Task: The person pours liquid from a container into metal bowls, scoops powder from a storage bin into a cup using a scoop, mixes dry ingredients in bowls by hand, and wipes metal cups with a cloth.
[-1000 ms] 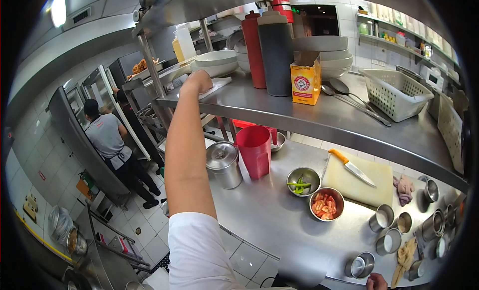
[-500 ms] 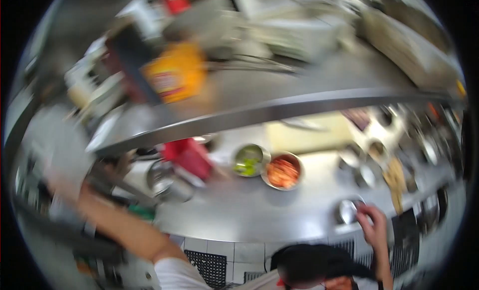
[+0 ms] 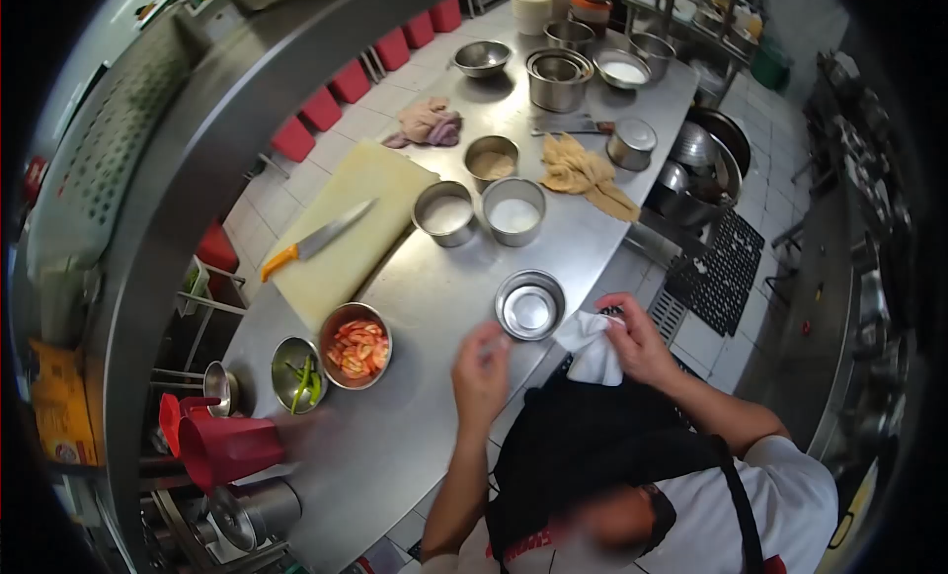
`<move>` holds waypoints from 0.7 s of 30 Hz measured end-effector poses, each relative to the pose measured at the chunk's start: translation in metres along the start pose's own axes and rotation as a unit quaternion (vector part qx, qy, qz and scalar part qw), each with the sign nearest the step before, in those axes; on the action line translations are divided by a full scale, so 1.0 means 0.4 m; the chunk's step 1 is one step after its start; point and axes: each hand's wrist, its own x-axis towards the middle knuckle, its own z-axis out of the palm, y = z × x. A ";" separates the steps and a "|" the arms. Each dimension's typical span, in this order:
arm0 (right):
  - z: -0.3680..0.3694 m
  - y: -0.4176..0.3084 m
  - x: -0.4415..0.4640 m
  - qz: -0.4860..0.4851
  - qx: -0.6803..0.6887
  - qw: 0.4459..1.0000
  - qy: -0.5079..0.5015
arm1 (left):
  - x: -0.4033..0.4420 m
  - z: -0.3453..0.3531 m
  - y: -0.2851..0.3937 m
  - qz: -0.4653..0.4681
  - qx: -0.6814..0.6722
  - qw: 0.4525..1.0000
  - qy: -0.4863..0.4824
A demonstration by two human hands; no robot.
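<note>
My right hand (image 3: 637,339) is closed on a white cloth (image 3: 593,348), which hangs below the fingers by the steel table's front edge. Just left of it stands a small round steel bowl (image 3: 531,280), seen from above with a shiny inside. Beside the near-left rim of this bowl is my left hand (image 3: 481,371), its fingers slightly blurred and loosely apart. I see nothing held in it, and cannot tell whether it touches the rim. Two steel pots with white contents, one pot (image 3: 442,214) and another pot (image 3: 513,210), stand beyond the bowl.
A knife (image 3: 321,238) with an orange handle lies on the cutting board (image 3: 390,184). Bowls of cut tomatoes (image 3: 357,349) and green peppers (image 3: 304,381) stand left, near a red pitcher (image 3: 229,451). A tan cloth (image 3: 583,174) lies beyond. A metal shelf (image 3: 168,179) overhangs the left side.
The view has swung to the right along the table. My left hand has come from the far left to beside the steel bowl. The white cloth now shows in my right hand.
</note>
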 end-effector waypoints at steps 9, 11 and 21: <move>-0.231 0.035 -0.143 -0.163 -0.011 0.979 -0.125 | 0.211 0.214 -0.087 -0.038 0.037 0.986 -0.155; -0.293 0.044 -0.122 -0.260 -0.003 0.965 0.023 | 0.176 0.328 0.039 0.008 0.111 0.965 -0.238; -0.649 0.280 -0.162 -0.046 -0.289 0.955 -0.044 | 0.244 0.951 0.201 -0.011 0.145 0.784 -0.604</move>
